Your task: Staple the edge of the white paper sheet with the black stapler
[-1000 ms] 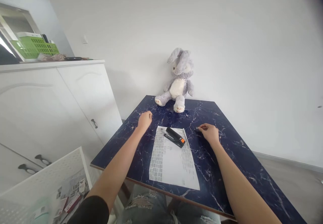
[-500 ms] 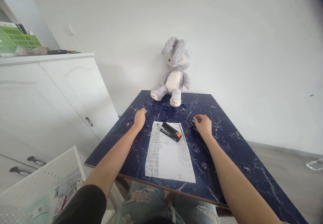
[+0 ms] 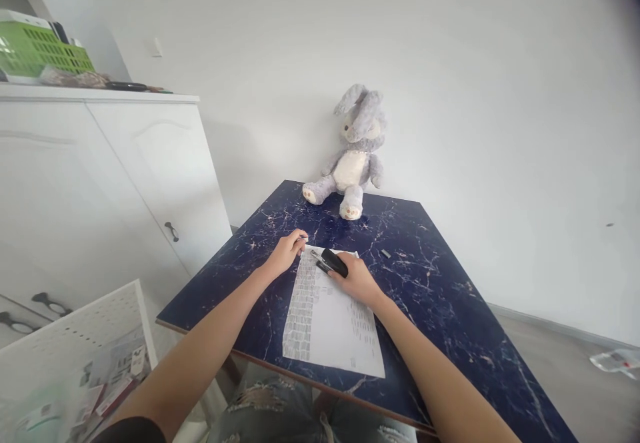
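A black stapler (image 3: 334,262) lies over the upper part of a printed sheet of paper (image 3: 335,330), its front pointing to the upper left. My right hand (image 3: 356,278) is wrapped round the stapler's rear and covers its orange mark. At the sheet's top left corner, my left hand (image 3: 289,252) has its fingers pinched together, with a bit of white paper showing at the tips. A small grey strip, perhaps staples (image 3: 385,254), rests on the table to the right of the sheet.
The dark blue marbled table (image 3: 440,336) stands against the wall. A grey plush rabbit (image 3: 353,156) sits at its far edge. On the left are a white cabinet (image 3: 165,163) with a green basket (image 3: 47,46) on top, and a white perforated bin (image 3: 75,326) holding packages.
My right hand has left the small grey strip, moved left and taken hold of the stapler. My left hand has moved right to the paper's top corner. The view has shifted slightly.
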The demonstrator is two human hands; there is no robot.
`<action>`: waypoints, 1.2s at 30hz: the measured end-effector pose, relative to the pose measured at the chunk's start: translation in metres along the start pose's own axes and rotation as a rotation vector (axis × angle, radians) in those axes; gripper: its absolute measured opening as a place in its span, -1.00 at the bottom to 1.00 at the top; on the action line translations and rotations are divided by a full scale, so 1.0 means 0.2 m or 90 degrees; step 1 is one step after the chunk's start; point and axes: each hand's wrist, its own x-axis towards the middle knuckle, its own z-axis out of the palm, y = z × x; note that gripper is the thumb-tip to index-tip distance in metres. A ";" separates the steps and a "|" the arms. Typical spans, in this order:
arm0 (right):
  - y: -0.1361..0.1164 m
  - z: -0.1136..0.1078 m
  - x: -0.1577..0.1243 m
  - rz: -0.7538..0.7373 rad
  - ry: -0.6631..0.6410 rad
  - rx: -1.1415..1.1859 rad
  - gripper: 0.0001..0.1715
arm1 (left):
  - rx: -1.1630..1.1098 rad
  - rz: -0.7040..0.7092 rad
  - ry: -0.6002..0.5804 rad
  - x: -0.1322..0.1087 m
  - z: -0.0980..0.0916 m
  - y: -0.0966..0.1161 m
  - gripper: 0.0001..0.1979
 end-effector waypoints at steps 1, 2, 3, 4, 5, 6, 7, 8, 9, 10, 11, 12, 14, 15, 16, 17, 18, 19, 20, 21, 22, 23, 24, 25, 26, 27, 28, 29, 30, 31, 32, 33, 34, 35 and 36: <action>0.00 -0.01 0.00 -0.001 -0.002 0.003 -0.74 | -0.010 0.004 -0.007 0.00 0.01 0.00 -0.74; 0.01 -0.01 0.00 0.000 -0.003 0.004 -0.72 | -0.017 0.005 -0.014 0.00 0.03 -0.01 -0.73; 0.01 -0.01 0.00 0.000 -0.005 0.004 -0.70 | -0.023 0.003 -0.022 0.00 0.04 -0.01 -0.71; 0.01 -0.01 0.00 0.000 -0.006 0.003 -0.68 | -0.026 0.001 -0.029 0.00 0.05 -0.01 -0.69; 0.01 -0.01 0.00 0.000 -0.007 0.002 -0.67 | -0.023 0.002 -0.034 0.00 0.06 -0.01 -0.68; 0.01 -0.01 0.00 0.001 -0.007 0.001 -0.66 | -0.017 0.008 -0.037 0.00 0.06 -0.01 -0.67; 0.01 -0.01 0.00 0.002 -0.008 0.003 -0.67 | -0.010 0.019 -0.039 0.00 0.06 -0.01 -0.67; 0.00 -0.01 0.00 0.002 -0.008 0.006 -0.67 | -0.005 0.030 -0.040 -0.01 0.06 0.00 -0.68; 0.01 -0.01 0.00 0.002 -0.009 0.011 -0.66 | -0.003 0.041 -0.042 -0.01 0.05 0.00 -0.69; 0.01 -0.01 0.00 0.000 -0.011 0.015 -0.66 | -0.002 0.050 -0.044 -0.01 0.05 0.01 -0.70; 0.01 0.00 0.00 -0.002 -0.013 0.017 -0.65 | 0.004 0.058 -0.046 -0.01 0.04 0.02 -0.71; 0.01 0.00 0.00 -0.005 -0.015 0.018 -0.65 | 0.020 0.069 -0.044 -0.02 0.05 0.02 -0.72; 0.02 0.00 0.00 -0.011 -0.014 0.012 -0.67 | 0.090 0.116 -0.039 -0.02 0.06 0.03 -0.72; 0.03 0.00 -0.01 -0.014 -0.013 0.006 -0.68 | 0.139 0.150 -0.037 -0.02 0.07 0.02 -0.73; 0.03 0.00 -0.01 -0.017 -0.012 0.000 -0.70 | 0.188 0.184 -0.038 -0.02 0.08 0.02 -0.73; 0.04 0.00 0.00 -0.019 -0.014 -0.005 -0.72 | 0.228 0.211 -0.040 -0.02 0.09 0.01 -0.73; 0.04 0.00 0.00 -0.019 -0.017 -0.008 -0.73 | 0.259 0.230 -0.046 -0.01 0.10 0.00 -0.72; 0.04 0.00 0.00 -0.016 -0.023 -0.009 -0.75 | 0.278 0.240 -0.050 -0.01 0.12 -0.01 -0.71; 0.04 0.00 0.00 -0.009 -0.027 -0.009 -0.75 | 0.287 0.242 -0.053 -0.01 0.12 -0.02 -0.71; 0.04 0.00 0.00 -0.001 -0.030 -0.008 -0.75 | 0.289 0.242 -0.059 -0.01 0.13 -0.03 -0.70; 0.04 0.00 -0.01 0.007 -0.031 -0.007 -0.74 | 0.285 0.243 -0.068 -0.01 0.14 -0.04 -0.69; 0.03 0.00 -0.01 0.012 -0.032 -0.007 -0.73 | 0.278 0.246 -0.080 0.00 0.14 -0.04 -0.68; 0.03 -0.01 -0.01 0.015 -0.032 -0.007 -0.72 | 0.269 0.250 -0.092 0.00 0.14 -0.05 -0.68; 0.03 -0.01 0.00 0.017 -0.031 -0.005 -0.71 | 0.260 0.253 -0.105 0.01 0.14 -0.05 -0.68; 0.02 -0.01 0.00 0.018 -0.031 -0.003 -0.70 | 0.251 0.256 -0.115 0.01 0.14 -0.05 -0.68; 0.02 -0.02 0.00 0.019 -0.030 0.000 -0.68 | 0.245 0.255 -0.119 0.01 0.14 -0.05 -0.68; 0.02 -0.02 0.00 0.022 -0.029 0.004 -0.67 | 0.241 0.253 -0.120 0.02 0.13 -0.05 -0.68; 0.02 -0.02 0.00 0.024 -0.028 0.009 -0.66 | 0.237 0.249 -0.119 0.02 0.13 -0.05 -0.68; 0.02 -0.02 0.00 0.027 -0.027 0.013 -0.66 | 0.234 0.246 -0.116 0.02 0.13 -0.04 -0.68; 0.02 -0.02 0.00 0.027 -0.027 0.015 -0.66 | 0.228 0.244 -0.114 0.02 0.13 -0.04 -0.68; 0.02 -0.02 0.00 0.026 -0.027 0.017 -0.66 | 0.222 0.240 -0.112 0.02 0.13 -0.04 -0.68; 0.02 -0.02 0.00 0.023 -0.025 0.017 -0.67 | 0.215 0.236 -0.111 0.02 0.12 -0.04 -0.67; 0.02 -0.02 0.00 0.019 -0.025 0.017 -0.68 | 0.207 0.233 -0.111 0.03 0.12 -0.04 -0.67; 0.02 -0.02 0.00 0.015 -0.025 0.017 -0.69 | 0.199 0.230 -0.114 0.03 0.12 -0.04 -0.67; 0.02 -0.02 0.00 0.013 -0.024 0.017 -0.69 | 0.194 0.228 -0.120 0.03 0.12 -0.04 -0.68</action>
